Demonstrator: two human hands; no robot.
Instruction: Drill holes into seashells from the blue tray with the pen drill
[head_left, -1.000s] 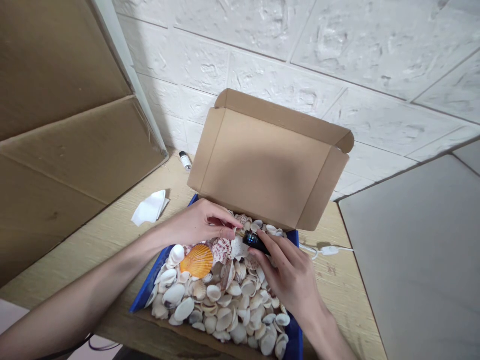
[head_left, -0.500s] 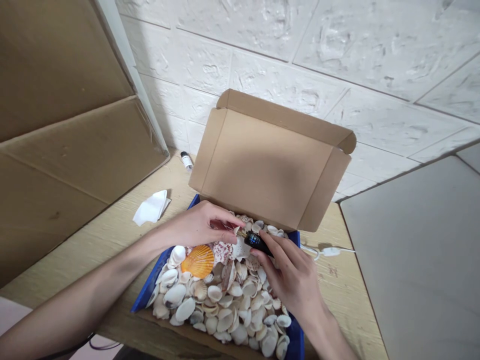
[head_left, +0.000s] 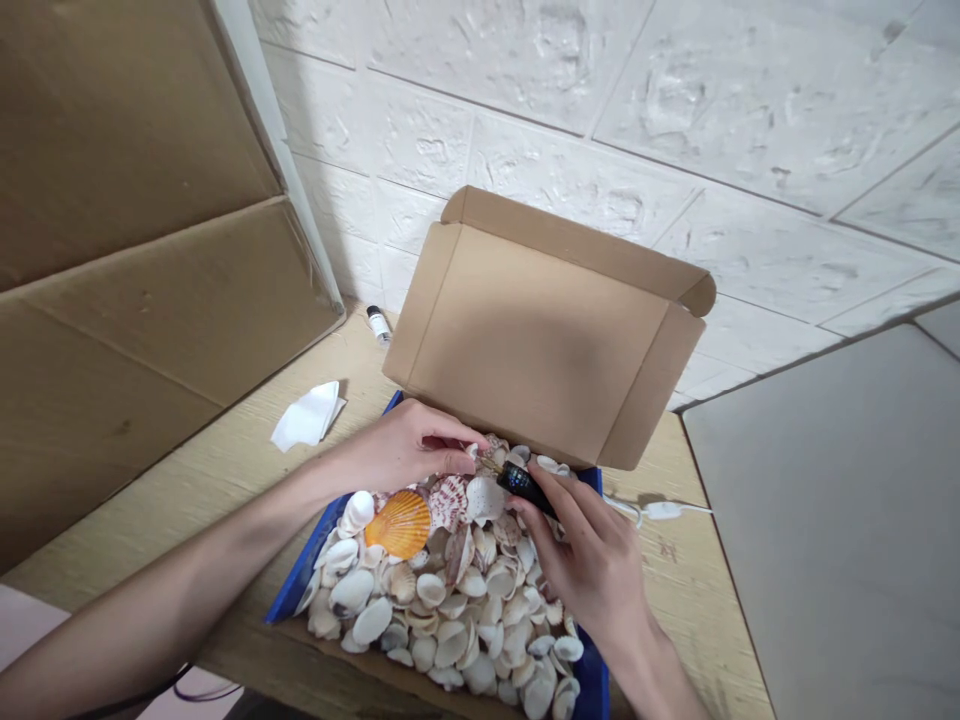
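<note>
Between the thumb and fingers of my left hand (head_left: 409, 445) is a small pale seashell (head_left: 472, 451). My right hand (head_left: 592, 555) grips a black mini drill (head_left: 526, 488) with a brass-coloured chuck, its thin tip pointing left at the shell. Whether tip and shell touch, I cannot tell. Both hands are over a blue-sided cardboard box (head_left: 298, 578) filled with many white and beige shells (head_left: 450, 640). A large orange scallop shell (head_left: 399, 524) lies below my left hand, beside a red-and-white patterned shell (head_left: 448, 502) and a white flat shell (head_left: 485, 499).
The box's brown lid (head_left: 540, 340) stands raised behind, near a white brick-patterned wall (head_left: 540, 130). On the wooden table (head_left: 225, 470) are a folded white tissue (head_left: 307, 416) and a small black-capped bottle (head_left: 378, 325). A white cable with an inline switch (head_left: 663, 510) runs at right.
The drill has drawn slightly right, so a wider gap shows between its body and my left fingers. More of the white flat shell is visible. The view has shifted a little.
</note>
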